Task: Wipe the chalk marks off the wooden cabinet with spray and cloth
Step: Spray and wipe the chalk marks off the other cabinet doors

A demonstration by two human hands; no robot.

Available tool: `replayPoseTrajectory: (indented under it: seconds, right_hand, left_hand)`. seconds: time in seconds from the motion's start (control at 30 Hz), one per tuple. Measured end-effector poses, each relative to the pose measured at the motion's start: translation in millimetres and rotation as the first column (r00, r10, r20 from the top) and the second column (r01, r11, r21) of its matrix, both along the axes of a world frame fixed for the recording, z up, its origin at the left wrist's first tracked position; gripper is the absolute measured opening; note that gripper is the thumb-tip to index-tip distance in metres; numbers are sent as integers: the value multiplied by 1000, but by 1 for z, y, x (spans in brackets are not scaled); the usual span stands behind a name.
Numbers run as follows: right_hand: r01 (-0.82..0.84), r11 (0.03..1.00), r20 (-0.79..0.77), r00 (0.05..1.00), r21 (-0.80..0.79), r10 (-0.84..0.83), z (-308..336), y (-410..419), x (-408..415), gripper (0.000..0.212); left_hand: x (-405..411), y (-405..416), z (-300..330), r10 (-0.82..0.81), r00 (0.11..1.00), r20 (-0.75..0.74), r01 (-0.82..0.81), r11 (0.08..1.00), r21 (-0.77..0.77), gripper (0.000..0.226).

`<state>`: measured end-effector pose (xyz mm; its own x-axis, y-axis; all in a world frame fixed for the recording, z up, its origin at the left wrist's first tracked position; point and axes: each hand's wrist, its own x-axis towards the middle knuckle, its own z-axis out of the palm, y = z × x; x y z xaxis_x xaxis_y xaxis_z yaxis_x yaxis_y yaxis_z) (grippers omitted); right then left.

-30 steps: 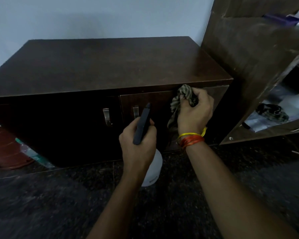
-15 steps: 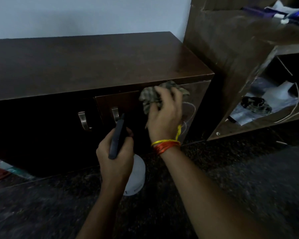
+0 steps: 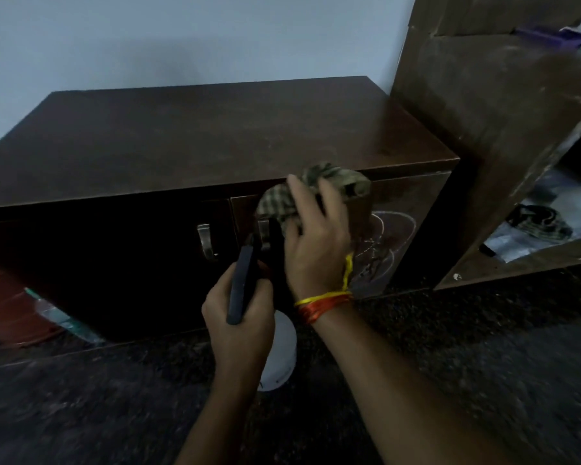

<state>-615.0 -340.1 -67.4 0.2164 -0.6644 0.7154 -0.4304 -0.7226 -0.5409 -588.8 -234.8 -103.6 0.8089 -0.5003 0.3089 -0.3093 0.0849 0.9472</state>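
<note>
A low dark wooden cabinet (image 3: 215,142) stands against the wall. White chalk marks (image 3: 388,243) cover the right part of its right-hand door. My right hand (image 3: 316,243) presses a checked green cloth (image 3: 319,189) against the top of that door, left of the marks, fingers spread over it. My left hand (image 3: 240,317) grips a spray bottle (image 3: 282,354) with a white body and a dark trigger head (image 3: 244,280), held in front of the door below the handles.
Two metal handles (image 3: 206,241) sit at the middle of the cabinet front. A taller brown shelf unit (image 3: 483,129) with papers and clutter stands close on the right. A red object (image 3: 4,303) and plastic lie on the dark speckled floor (image 3: 467,364) at left.
My right hand has opened from a fist around the cloth to flat fingers pressing it, shifting left along the door top. The view has swung. The left hand keeps holding the bottle.
</note>
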Motion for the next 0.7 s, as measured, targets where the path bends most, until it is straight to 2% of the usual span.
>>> replayPoseTrajectory:
  seconds: [0.17,0.3,0.5,0.7]
  right_hand:
    - [-117,981,-166,982,-155,90,11,16,24,37]
    - [-161,960,-221,969,-231,109,8,6,15,37]
    - [-21,980,-146,989,-200,-9,4,-22,-16,41]
    - [18,985,-153,987,-170,-45,3,-46,-43,47]
  left_hand:
    - [11,11,1,44,999,6,-44,999,-3,21]
    - [10,12,3,54,998,15,-54,999,-5,21]
    - [-1,0,8,12,999,-38,-14,999,-49,13]
    - [-14,-11,8,-21,998,-52,19,999,-34,13]
